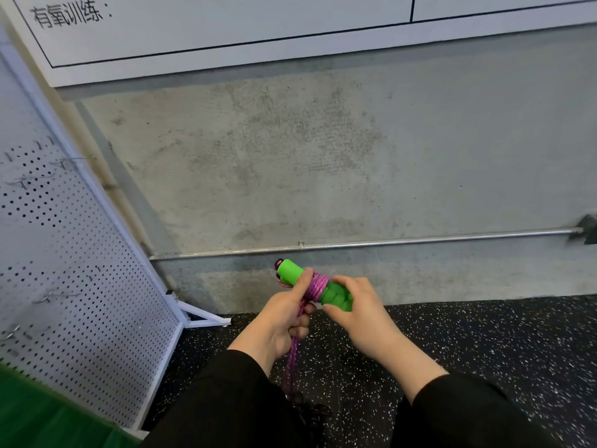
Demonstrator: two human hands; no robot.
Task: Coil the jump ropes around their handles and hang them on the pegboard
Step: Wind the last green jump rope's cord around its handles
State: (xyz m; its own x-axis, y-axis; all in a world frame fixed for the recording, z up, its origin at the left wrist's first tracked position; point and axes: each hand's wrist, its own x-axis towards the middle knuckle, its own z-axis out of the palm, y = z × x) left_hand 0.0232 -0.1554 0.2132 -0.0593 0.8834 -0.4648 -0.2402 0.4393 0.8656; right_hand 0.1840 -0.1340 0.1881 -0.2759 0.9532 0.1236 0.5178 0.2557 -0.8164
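Note:
Bright green jump rope handles (292, 272) are held together in front of me, with pink-purple rope (316, 286) wound in several turns round their middle. My left hand (284, 318) grips the rope's loose length, thumb pressed along the coils; the rope hangs down from the fist toward the floor (290, 367). My right hand (358, 310) grips the handles' right end, fingers curled round it. The white pegboard (64, 286) stands at the left with metal hooks (48, 297) on it.
A concrete wall (323, 156) with a metal pipe (387, 243) runs across ahead. The floor (484, 344) is black speckled rubber. The pegboard's white foot (206, 318) sticks out at floor level. Something green (38, 415) lies at the bottom left. A whiteboard (226, 27) hangs above.

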